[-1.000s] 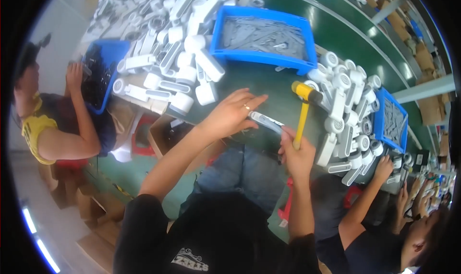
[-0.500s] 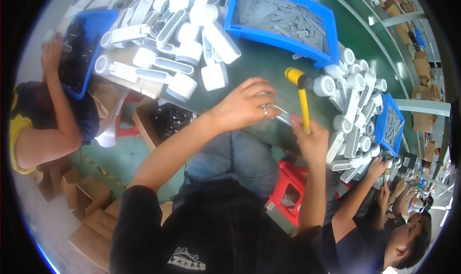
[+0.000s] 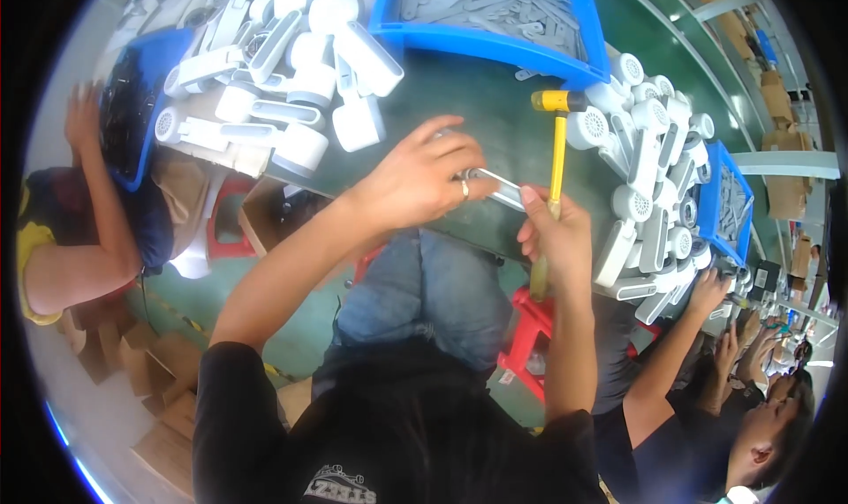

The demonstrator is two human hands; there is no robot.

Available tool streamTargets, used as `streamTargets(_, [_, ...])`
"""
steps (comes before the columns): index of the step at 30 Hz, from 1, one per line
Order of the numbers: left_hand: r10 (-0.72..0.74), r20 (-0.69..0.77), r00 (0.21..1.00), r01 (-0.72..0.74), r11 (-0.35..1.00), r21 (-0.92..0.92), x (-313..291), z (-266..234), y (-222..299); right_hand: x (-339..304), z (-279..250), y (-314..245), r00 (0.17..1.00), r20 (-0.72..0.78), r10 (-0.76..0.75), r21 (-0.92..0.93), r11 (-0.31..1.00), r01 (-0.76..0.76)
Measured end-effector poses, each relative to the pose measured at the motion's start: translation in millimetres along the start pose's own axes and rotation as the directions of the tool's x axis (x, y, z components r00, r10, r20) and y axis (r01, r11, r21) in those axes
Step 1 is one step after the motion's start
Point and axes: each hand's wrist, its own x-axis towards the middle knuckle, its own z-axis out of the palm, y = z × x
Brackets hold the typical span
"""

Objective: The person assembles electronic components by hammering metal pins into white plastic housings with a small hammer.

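Note:
My left hand [image 3: 428, 173] is closed around one end of a white part with a long grey-edged handle [image 3: 505, 191], held level above the green tabletop. The fingers hide that end. My right hand [image 3: 558, 234] pinches the part's other end between thumb and fingers. A mallet [image 3: 558, 151] with a yellow handle and a yellow-and-black head is also gripped in my right hand. It stands upright, head up, and its handle end sticks out below the fist. The mallet head is close to a round perforated white head in the right-hand pile.
White pieces with round heads and handles lie heaped at left [image 3: 300, 146] and right [image 3: 652, 199]. A blue bin [image 3: 477, 43] of flat grey strips stands ahead; another blue bin [image 3: 714, 195] is far right. Co-workers' arms reach in at both sides, the left one by a bin of black parts.
The mallet has swung more upright, its handle end now showing below my right fist. My left hand and the white part sit slightly further left, and more of the part shows. The whole view has shifted somewhat.

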Motion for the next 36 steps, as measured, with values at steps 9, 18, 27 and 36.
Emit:
streamTargets(9, [0.042,0.045,0.998,-0.043,0.999,0.029,10.5,6.6,3.8,-19.1,-5.3,12.5,0.987,-0.040,-0.156,0.033,0.987,0.157])
streamTargets(18, [0.031,0.025,0.999,-0.032,0.999,0.028,10.9,3.0,6.0,-146.4,-13.6,38.0,0.943,-0.089,-0.322,-0.262,0.921,0.289])
streamTargets(27, [0.030,0.052,0.998,-0.031,1.000,0.003,9.2,1.7,7.1,-145.2,-5.5,44.0,0.935,-0.101,-0.341,-0.326,0.899,0.293])
streamTargets(36, [0.022,-0.001,1.000,-0.022,0.999,-0.027,10.6,1.6,8.2,-133.2,-7.5,49.8,0.941,-0.066,-0.333,-0.456,0.849,0.269])
